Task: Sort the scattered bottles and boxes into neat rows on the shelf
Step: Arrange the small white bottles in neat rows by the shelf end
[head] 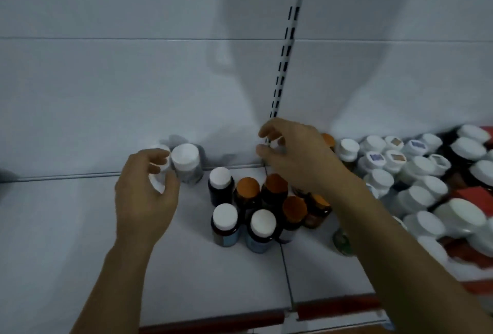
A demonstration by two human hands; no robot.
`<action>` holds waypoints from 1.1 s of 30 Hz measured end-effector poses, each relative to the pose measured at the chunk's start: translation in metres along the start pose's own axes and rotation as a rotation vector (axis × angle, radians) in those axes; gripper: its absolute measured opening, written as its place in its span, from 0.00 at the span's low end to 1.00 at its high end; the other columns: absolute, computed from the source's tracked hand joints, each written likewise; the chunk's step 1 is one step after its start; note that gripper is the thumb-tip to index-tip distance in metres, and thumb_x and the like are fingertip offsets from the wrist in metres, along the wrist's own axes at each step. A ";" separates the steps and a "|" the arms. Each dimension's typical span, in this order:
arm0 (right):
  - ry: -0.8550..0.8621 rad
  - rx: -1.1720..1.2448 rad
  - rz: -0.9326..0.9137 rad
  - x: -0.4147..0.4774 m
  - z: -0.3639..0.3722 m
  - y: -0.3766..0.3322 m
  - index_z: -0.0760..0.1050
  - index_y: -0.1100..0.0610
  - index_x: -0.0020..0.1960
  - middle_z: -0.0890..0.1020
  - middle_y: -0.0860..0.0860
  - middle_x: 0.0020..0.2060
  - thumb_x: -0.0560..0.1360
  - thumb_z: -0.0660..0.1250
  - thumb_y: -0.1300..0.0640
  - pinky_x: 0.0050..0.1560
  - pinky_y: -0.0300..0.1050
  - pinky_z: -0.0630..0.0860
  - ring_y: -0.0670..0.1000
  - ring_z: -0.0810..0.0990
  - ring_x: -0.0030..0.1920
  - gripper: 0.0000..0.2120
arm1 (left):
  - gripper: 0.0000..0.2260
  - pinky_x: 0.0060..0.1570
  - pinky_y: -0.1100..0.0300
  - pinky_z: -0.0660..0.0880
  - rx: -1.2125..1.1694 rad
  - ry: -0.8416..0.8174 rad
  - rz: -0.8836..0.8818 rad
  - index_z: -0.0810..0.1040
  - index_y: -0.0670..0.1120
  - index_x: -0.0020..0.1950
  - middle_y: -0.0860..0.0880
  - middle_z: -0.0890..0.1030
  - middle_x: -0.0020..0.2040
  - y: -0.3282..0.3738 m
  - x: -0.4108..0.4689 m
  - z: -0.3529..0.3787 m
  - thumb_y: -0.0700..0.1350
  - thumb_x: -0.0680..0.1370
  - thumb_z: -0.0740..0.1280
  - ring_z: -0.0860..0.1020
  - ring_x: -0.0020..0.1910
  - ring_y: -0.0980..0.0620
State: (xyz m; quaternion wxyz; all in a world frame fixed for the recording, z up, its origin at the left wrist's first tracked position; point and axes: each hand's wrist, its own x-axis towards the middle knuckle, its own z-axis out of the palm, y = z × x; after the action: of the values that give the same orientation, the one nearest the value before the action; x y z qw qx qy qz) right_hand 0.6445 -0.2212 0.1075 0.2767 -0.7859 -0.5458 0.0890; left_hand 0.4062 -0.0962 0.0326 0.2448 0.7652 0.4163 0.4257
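My left hand (145, 187) grips a white-capped bottle (160, 171) at the back left of the white shelf (80, 227). It stands right beside another white-capped dark bottle (186, 163) against the back wall. My right hand (296, 155) pinches the white cap of a bottle (276, 143) near the back wall at the middle; its body is hidden by my fingers. Just in front stands a cluster of dark bottles, some with orange caps (248, 188) and some with white caps (262, 223).
A dense crowd of white-capped bottles (416, 171) fills the shelf's right side, with red boxes (472, 195) among them. A green-labelled bottle (342, 241) shows under my right forearm. A slotted upright (286, 48) runs up the back wall. The shelf's red front edge (333, 305) is near.
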 end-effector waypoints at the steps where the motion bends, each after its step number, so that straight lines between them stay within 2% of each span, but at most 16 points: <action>1: 0.037 0.029 0.042 -0.012 -0.011 0.011 0.76 0.47 0.60 0.80 0.43 0.52 0.79 0.68 0.46 0.46 0.33 0.73 0.44 0.79 0.49 0.11 | 0.13 0.48 0.56 0.72 0.006 -0.056 0.086 0.77 0.51 0.58 0.54 0.78 0.52 0.016 0.004 0.006 0.39 0.77 0.71 0.75 0.48 0.57; 3: 0.111 0.094 0.130 -0.040 -0.029 0.035 0.78 0.46 0.58 0.82 0.39 0.48 0.79 0.69 0.49 0.44 0.28 0.73 0.39 0.80 0.49 0.08 | 0.11 0.50 0.60 0.70 0.008 -0.179 0.241 0.78 0.49 0.58 0.54 0.77 0.52 0.051 0.011 0.024 0.38 0.77 0.70 0.75 0.49 0.55; 6: 0.276 0.139 0.215 -0.083 -0.056 0.073 0.80 0.48 0.57 0.83 0.38 0.48 0.79 0.70 0.53 0.48 0.32 0.75 0.39 0.81 0.51 0.08 | 0.12 0.53 0.64 0.68 0.034 -0.327 0.422 0.79 0.46 0.61 0.53 0.76 0.54 0.100 0.015 0.058 0.40 0.77 0.70 0.74 0.53 0.51; 8: 0.319 0.094 0.256 -0.104 -0.073 0.100 0.80 0.50 0.57 0.83 0.39 0.47 0.79 0.70 0.56 0.48 0.34 0.74 0.42 0.81 0.50 0.07 | 0.13 0.57 0.55 0.72 0.073 -0.457 0.514 0.78 0.46 0.62 0.49 0.78 0.57 0.127 0.010 0.082 0.42 0.78 0.70 0.74 0.56 0.48; 10: 0.269 -0.011 0.298 -0.119 -0.090 0.128 0.80 0.52 0.59 0.82 0.43 0.48 0.80 0.69 0.56 0.47 0.37 0.72 0.46 0.80 0.50 0.08 | 0.14 0.57 0.46 0.74 0.113 -0.599 0.613 0.78 0.48 0.64 0.49 0.78 0.59 0.151 0.000 0.105 0.46 0.78 0.70 0.74 0.58 0.46; 13: 0.195 -0.166 0.307 -0.130 -0.117 0.166 0.80 0.53 0.61 0.83 0.49 0.51 0.80 0.69 0.56 0.49 0.43 0.71 0.49 0.79 0.49 0.10 | 0.18 0.61 0.47 0.70 0.202 -0.757 0.721 0.75 0.53 0.68 0.53 0.76 0.63 0.180 -0.015 0.136 0.52 0.79 0.69 0.71 0.63 0.48; 15: 0.173 -0.240 0.306 -0.127 -0.132 0.189 0.79 0.54 0.62 0.83 0.51 0.52 0.79 0.69 0.57 0.49 0.44 0.72 0.51 0.79 0.48 0.12 | 0.19 0.64 0.46 0.68 0.302 -0.796 0.755 0.73 0.55 0.70 0.54 0.74 0.65 0.196 -0.020 0.155 0.55 0.80 0.67 0.68 0.65 0.49; 17: 0.109 -0.291 0.300 -0.112 -0.141 0.207 0.78 0.54 0.65 0.83 0.54 0.55 0.79 0.69 0.55 0.51 0.46 0.74 0.55 0.81 0.53 0.15 | 0.17 0.61 0.49 0.67 0.401 -0.806 0.758 0.72 0.56 0.69 0.54 0.74 0.65 0.211 -0.019 0.173 0.55 0.81 0.65 0.68 0.65 0.48; 20: -0.097 -0.405 0.235 -0.076 -0.136 0.224 0.75 0.53 0.69 0.81 0.57 0.59 0.79 0.68 0.48 0.56 0.51 0.76 0.60 0.79 0.58 0.20 | 0.14 0.57 0.50 0.65 0.482 -0.812 0.690 0.73 0.55 0.67 0.52 0.75 0.64 0.232 -0.012 0.197 0.52 0.82 0.63 0.71 0.63 0.46; 22: -0.200 -0.572 0.185 -0.057 -0.123 0.226 0.74 0.51 0.68 0.79 0.56 0.61 0.79 0.66 0.43 0.58 0.54 0.74 0.61 0.76 0.61 0.21 | 0.13 0.57 0.48 0.67 0.521 -0.802 0.650 0.73 0.54 0.68 0.50 0.76 0.64 0.242 -0.006 0.211 0.49 0.83 0.62 0.72 0.63 0.44; 25: -0.229 -0.709 0.164 -0.045 -0.114 0.223 0.74 0.53 0.65 0.78 0.55 0.61 0.78 0.66 0.41 0.60 0.57 0.70 0.60 0.72 0.63 0.22 | 0.15 0.56 0.48 0.69 0.506 -0.764 0.606 0.74 0.52 0.70 0.48 0.75 0.65 0.254 0.005 0.233 0.45 0.83 0.62 0.73 0.64 0.43; 27: -0.170 -0.699 0.164 -0.053 -0.127 0.222 0.74 0.53 0.65 0.77 0.55 0.60 0.77 0.67 0.40 0.60 0.58 0.69 0.59 0.72 0.63 0.22 | 0.16 0.59 0.48 0.72 0.477 -0.773 0.608 0.74 0.51 0.71 0.48 0.75 0.67 0.262 0.014 0.252 0.43 0.82 0.64 0.73 0.65 0.44; 29: -0.014 -0.555 0.155 -0.069 -0.150 0.226 0.75 0.53 0.64 0.78 0.55 0.57 0.77 0.69 0.42 0.57 0.55 0.72 0.59 0.74 0.59 0.21 | 0.18 0.62 0.47 0.73 0.460 -0.838 0.634 0.74 0.49 0.71 0.47 0.74 0.68 0.273 0.018 0.273 0.40 0.81 0.65 0.73 0.66 0.45; 31: 0.180 -0.321 0.162 -0.092 -0.178 0.234 0.76 0.53 0.63 0.77 0.53 0.52 0.75 0.73 0.45 0.49 0.49 0.74 0.55 0.76 0.51 0.20 | 0.17 0.60 0.47 0.74 0.463 -0.903 0.675 0.76 0.47 0.68 0.45 0.76 0.65 0.285 0.016 0.295 0.39 0.80 0.66 0.75 0.63 0.43; 33: 0.341 -0.146 0.195 -0.113 -0.200 0.243 0.77 0.53 0.61 0.75 0.50 0.48 0.75 0.74 0.48 0.43 0.38 0.68 0.50 0.73 0.45 0.18 | 0.14 0.53 0.49 0.75 0.523 -0.893 0.726 0.78 0.46 0.64 0.45 0.77 0.59 0.295 0.011 0.312 0.41 0.79 0.67 0.77 0.58 0.43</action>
State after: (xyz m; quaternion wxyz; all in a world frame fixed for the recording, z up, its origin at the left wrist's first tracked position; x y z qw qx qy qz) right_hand 0.8859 -0.4522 0.1263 0.2975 -0.8566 -0.4174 -0.0586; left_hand 0.8030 -0.2505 0.0914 0.0399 0.9961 0.0781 0.0054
